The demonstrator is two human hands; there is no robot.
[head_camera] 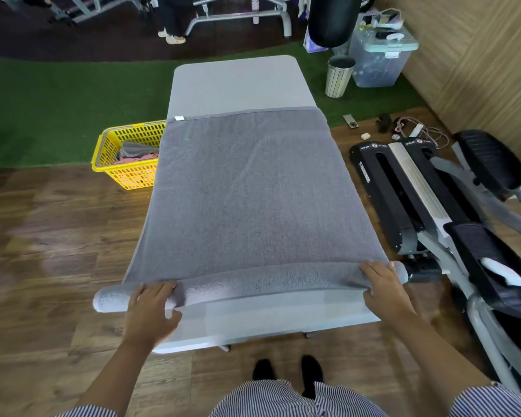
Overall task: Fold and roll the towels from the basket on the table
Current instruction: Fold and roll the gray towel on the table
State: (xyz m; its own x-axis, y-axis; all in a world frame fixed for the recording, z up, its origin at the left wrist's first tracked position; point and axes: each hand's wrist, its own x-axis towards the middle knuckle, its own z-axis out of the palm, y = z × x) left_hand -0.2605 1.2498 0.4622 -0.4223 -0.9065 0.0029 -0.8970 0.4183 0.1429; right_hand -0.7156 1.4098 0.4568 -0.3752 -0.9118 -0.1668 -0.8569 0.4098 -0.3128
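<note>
towel [247, 188] lengthwise on table [238, 82]; roll [253, 284] crosswise

Grey towel [247, 191], pale grey table [238, 82], yellow basket [127, 173]

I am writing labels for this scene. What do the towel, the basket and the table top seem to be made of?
Towel: grey terry cloth, by its matte, fuzzy nap and soft roll. Basket: yellow moulded plastic, by its glossy slotted walls. Table: smooth pale grey top, perhaps laminate or plastic; the picture leaves that open.
</note>
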